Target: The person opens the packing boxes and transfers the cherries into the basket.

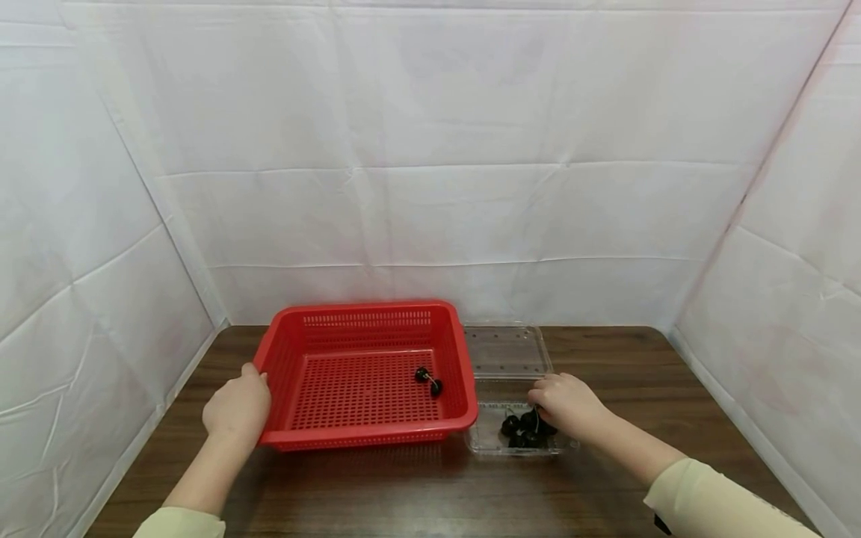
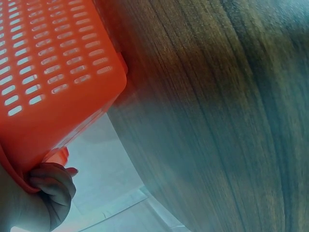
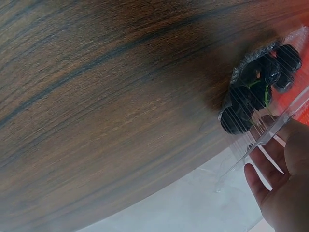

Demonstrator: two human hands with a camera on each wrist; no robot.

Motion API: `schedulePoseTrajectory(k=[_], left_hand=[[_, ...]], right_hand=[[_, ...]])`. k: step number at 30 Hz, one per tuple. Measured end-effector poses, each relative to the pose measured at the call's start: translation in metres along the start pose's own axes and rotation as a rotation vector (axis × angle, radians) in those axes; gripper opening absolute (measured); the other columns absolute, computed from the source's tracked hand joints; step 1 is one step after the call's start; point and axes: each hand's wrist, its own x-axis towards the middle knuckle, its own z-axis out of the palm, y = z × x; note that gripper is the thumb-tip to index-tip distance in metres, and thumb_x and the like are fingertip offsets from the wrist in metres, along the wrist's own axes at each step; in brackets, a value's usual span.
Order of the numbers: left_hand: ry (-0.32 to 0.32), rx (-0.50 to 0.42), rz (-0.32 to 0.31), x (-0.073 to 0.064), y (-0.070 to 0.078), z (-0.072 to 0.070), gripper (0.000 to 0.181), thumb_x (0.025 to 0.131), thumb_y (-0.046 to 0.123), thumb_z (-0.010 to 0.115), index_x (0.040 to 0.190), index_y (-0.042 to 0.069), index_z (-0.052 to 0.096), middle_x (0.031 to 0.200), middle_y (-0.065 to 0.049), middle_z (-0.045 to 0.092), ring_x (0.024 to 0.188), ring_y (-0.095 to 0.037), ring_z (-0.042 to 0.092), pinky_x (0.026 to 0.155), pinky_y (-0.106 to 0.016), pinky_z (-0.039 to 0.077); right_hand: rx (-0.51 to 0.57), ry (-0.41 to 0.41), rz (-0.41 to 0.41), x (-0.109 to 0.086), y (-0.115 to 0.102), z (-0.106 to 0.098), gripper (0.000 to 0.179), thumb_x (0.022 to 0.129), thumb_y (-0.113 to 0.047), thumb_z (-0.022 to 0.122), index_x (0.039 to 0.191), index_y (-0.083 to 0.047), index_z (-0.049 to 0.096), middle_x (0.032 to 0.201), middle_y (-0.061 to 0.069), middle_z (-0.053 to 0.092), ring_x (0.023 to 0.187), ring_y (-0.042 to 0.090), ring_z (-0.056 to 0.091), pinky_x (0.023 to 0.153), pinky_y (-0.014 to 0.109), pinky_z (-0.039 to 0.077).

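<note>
- Red basket (image 1: 363,431), rectangular w/ slotted sides & mesh btm, L of centre on the wood-grain worktop (image 1: 363,493); its R rim overlaps the container's L edge in the head view.
- Clear container (image 1: 484,433), thin plastic, on the worktop just R of the basket; lid (image 1: 507,351) laid back behind it, toward the white sheeting (image 1: 471,217).
- Left hand (image 1: 237,407) grips the basket's L rim, fingers curled round it; pale sleeve on that arm.
- Right hand (image 1: 572,403) at the container's R side, fingertips by the fruit; some fingers spread outside the clear wall per R wrist cam. Can't tell if it's pinching a cherry or stem, tips partly hidden.
- Cherry cluster (image 1: 528,430), dark, approx. R half of the container, w/ green stems (image 3: 266,95) among them.
- Cherry pair (image 1: 436,388), dark, R side of the basket btm, stems meeting betw. the two.
</note>
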Motion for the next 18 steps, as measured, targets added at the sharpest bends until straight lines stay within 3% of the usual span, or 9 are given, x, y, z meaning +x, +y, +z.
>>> schedulePoseTrajectory(k=[18], left_hand=[[-0.004, 0.003, -0.001, -0.0007, 0.0005, -0.0003, 0.031, 0.103, 0.018, 0.04, 0.103, -0.013, 0.044, 0.067, -0.028, 0.056, 0.061, -0.041, 0.062, 0.046, -0.052, 0.046]], right_hand=[[0.007, 0.096, -0.038, -0.006, 0.0001, -0.0088, 0.02, 0.069, 0.003, 0.077, 0.073, -0.014, 0.068, 0.071, -0.005, 0.059, 0.069, 0.016, 0.058, 0.062, 0.035, 0.049]])
